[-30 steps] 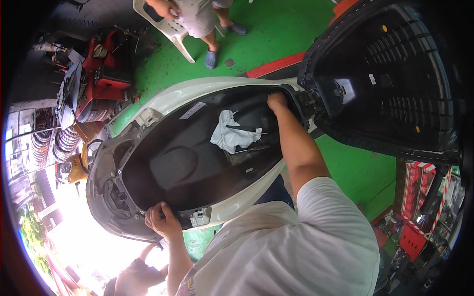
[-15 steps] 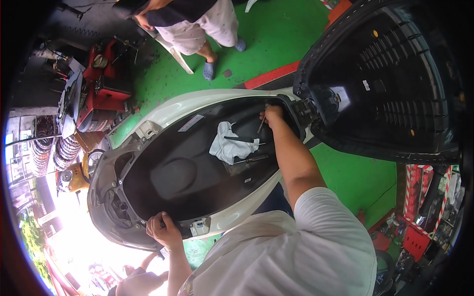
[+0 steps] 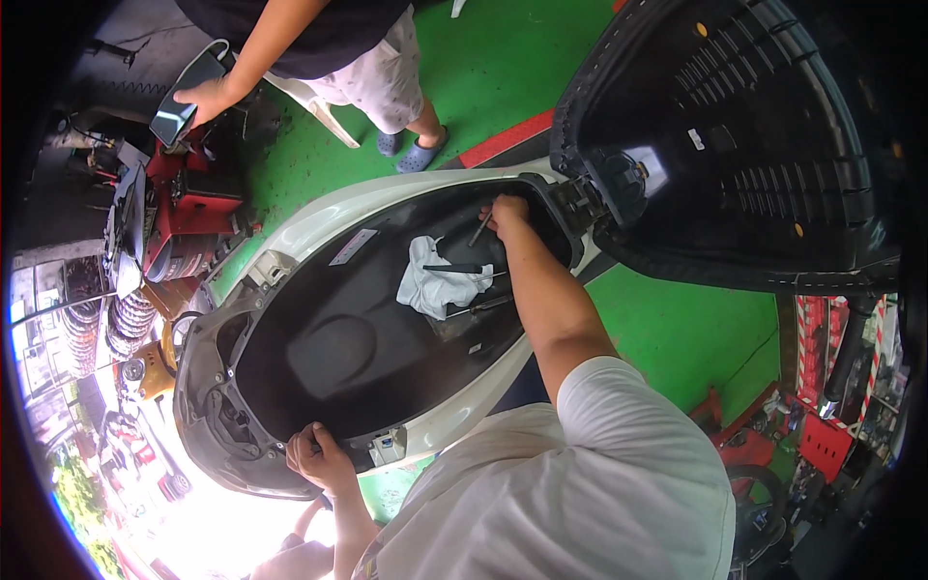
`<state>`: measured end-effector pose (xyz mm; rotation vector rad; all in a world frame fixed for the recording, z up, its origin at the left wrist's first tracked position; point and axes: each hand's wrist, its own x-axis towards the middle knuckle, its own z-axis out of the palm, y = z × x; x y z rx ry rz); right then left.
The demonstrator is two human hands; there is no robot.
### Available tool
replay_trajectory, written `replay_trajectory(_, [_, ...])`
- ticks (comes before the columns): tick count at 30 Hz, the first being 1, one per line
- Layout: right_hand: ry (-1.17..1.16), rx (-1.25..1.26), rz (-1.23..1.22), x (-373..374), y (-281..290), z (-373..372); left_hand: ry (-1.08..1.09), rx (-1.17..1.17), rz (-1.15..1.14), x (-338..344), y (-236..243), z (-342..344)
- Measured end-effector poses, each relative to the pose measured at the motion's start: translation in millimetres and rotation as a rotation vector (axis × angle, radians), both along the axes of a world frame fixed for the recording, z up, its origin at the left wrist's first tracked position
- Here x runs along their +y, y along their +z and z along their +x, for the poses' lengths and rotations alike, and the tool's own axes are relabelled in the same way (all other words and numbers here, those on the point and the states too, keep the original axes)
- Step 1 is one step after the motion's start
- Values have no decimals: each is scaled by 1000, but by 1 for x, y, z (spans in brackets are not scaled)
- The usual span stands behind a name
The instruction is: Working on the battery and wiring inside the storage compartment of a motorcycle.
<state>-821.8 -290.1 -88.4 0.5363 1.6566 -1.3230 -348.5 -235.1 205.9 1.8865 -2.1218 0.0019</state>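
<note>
Between the clamped fingers of the right hand (image 3: 507, 213) is a slim rod-like tool (image 3: 479, 232), with a white cloth (image 3: 425, 287) to their lower left, while the left hand (image 3: 325, 464), its fingers' grip unclear, rests at the dark storage well's edge (image 3: 256, 410).

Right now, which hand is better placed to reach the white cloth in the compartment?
Probably the right hand: it is inside the compartment, closer to the white cloth, though it grips a slim tool. The left hand is farther off, at the compartment's edge.
</note>
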Motion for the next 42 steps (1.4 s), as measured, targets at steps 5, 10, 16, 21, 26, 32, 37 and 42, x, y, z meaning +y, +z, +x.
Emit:
replay_trajectory(5, [-374, -160, -97, -22, -6, 4, -37, -32, -75, -2, 0, -3])
replay_trajectory(10, [-614, -157, 9, -36, -33, 2, -62, -24, -87, -4, 1, -5])
replay_trajectory(16, [-545, -83, 98, -32, -34, 15, -35, -34, -98, 0, -2, -3])
replay_trajectory(21, [-554, -121, 191, -31, -48, 6, -2, 3, 24, -3, -1, -1])
replay_trajectory(26, [-556, -41, 122, -27, -50, 10, 0, -3, 12, -3, -2, -3])
replay_trajectory(32, [-459, -48, 84, -39, -43, 25, -19, -36, -21, 2, -1, 2])
replay_trajectory(37, [-607, -12, 185, -46, -114, 5, -44, -12, 7, -5, -2, -5])
replay_trajectory(42, [-569, -17, 307, -50, -109, 5, -19, -15, 1, -3, -4, -3])
